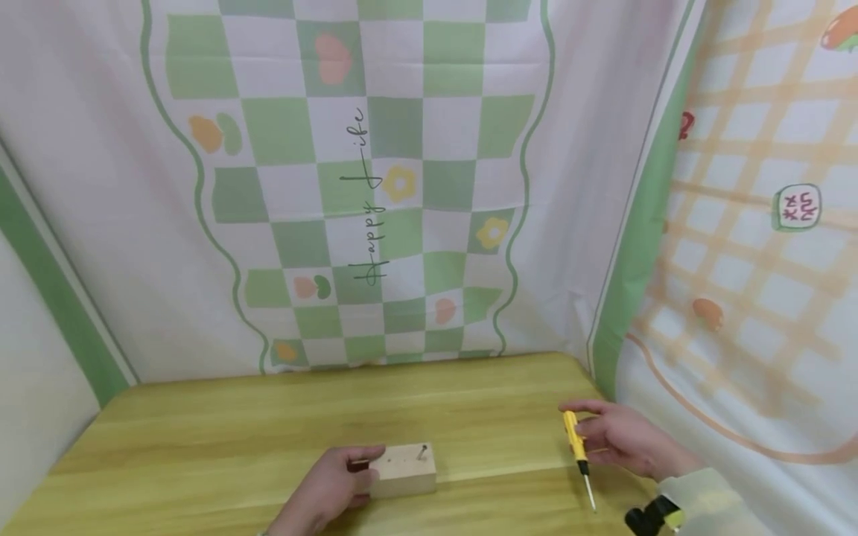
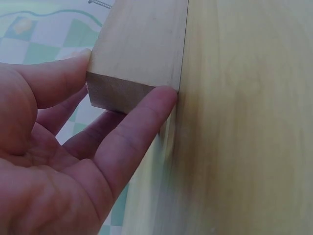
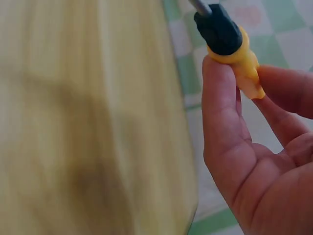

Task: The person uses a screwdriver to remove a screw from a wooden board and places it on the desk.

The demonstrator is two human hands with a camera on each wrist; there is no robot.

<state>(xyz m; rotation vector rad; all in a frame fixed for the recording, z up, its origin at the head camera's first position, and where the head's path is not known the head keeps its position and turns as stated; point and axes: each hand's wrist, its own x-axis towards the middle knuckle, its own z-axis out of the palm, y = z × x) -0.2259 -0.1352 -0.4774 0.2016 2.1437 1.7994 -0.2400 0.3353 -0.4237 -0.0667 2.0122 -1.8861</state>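
Observation:
A pale rectangular wooden block (image 1: 412, 484) lies on the table, its left end gripped by my left hand (image 1: 331, 480). In the left wrist view the thumb and fingers reach around the end of the block (image 2: 142, 46). A screw (image 1: 423, 451) stands slightly tilted in the block's top face near the right end, and small dark holes show to its left. Over the table's right side, my right hand (image 1: 620, 439) holds a screwdriver (image 1: 573, 434) with a yellow handle and black collar. Its metal shaft points downward. The right wrist view shows fingertips pinching the yellow handle (image 3: 247, 68).
The yellowish wood-grain table (image 1: 221, 439) has rounded far corners. A green-and-white checkered cloth (image 1: 395, 246) hangs behind it. To the right hangs an orange-checked cloth (image 1: 751, 246) near the table edge. A black device (image 1: 650, 517) sits at the right wrist.

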